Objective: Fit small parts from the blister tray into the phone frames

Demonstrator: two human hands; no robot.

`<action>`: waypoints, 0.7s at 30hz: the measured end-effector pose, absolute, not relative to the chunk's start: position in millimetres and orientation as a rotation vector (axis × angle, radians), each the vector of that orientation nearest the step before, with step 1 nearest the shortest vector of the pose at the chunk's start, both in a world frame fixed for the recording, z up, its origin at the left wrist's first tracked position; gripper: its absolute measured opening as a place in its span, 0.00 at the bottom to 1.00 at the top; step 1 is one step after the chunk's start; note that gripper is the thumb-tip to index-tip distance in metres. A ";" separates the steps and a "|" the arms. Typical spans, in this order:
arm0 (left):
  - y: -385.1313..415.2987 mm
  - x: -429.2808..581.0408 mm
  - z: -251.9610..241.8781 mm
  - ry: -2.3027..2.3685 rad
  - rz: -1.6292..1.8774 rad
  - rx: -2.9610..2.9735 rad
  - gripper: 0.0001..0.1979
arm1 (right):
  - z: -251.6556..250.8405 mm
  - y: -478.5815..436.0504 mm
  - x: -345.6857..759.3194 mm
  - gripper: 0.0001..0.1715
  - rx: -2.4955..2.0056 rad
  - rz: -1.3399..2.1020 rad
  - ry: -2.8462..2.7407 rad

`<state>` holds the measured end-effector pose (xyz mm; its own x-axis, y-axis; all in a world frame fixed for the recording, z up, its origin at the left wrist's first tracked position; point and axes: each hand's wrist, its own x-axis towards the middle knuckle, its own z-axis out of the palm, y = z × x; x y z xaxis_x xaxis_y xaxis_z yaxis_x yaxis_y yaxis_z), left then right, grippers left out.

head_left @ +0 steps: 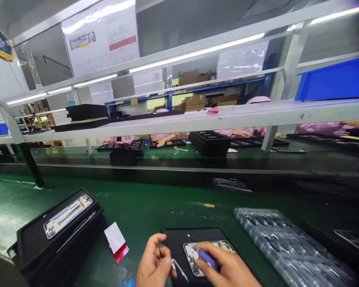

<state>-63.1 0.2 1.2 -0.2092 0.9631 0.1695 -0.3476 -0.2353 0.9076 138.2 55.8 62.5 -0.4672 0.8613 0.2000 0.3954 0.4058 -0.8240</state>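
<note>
Far left: stack of black trays (pixel 48 247), 1 silver-blue frame (pixel 67 215) on top. White-red card (pixel 116 241) lies on the green bench (pixel 143 203), just left of the left hand (pixel 154 263). Its fingers are pinched on a thin silver piece (pixel 179 270). Phone frame (pixel 194 255) sits on a black mat (pixel 191 237), partly hidden by the right hand (pixel 230 269), which grips a blue tool (pixel 208 258) against it. Clear parts tray (pixel 287 247) near on the right. Pink-sleeved co-workers (pixel 164 138) beyond the conveyor (pixel 167 169).

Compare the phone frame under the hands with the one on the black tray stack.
The near frame lies on a flat black mat; the tray frame sits raised on the tray stack. The right hand half covers the near frame; the tray frame lies untouched. Both show pale insides.
</note>
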 end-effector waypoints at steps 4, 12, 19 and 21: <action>-13.7 -54.3 25.4 0.849 1.653 1.022 0.26 | 106.1 63.3 129.2 0.19 -0.877 1.211 -1.821; -33.2 -76.8 21.5 0.871 1.626 0.983 0.25 | 90.3 62.2 111.4 0.24 -0.847 1.361 -1.603; -47.0 -90.9 11.9 0.920 1.637 0.937 0.24 | 88.2 50.0 77.3 0.18 -0.898 1.221 -1.878; -50.1 -93.1 11.7 0.940 1.638 0.941 0.24 | 87.6 46.9 71.1 0.16 -0.870 1.174 -1.932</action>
<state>-93.1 -50.1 11.7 -0.2125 0.9668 0.1417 -0.3656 -0.2132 0.9061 71.1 46.9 87.6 -0.5263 0.8211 0.2209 0.1824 0.3628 -0.9138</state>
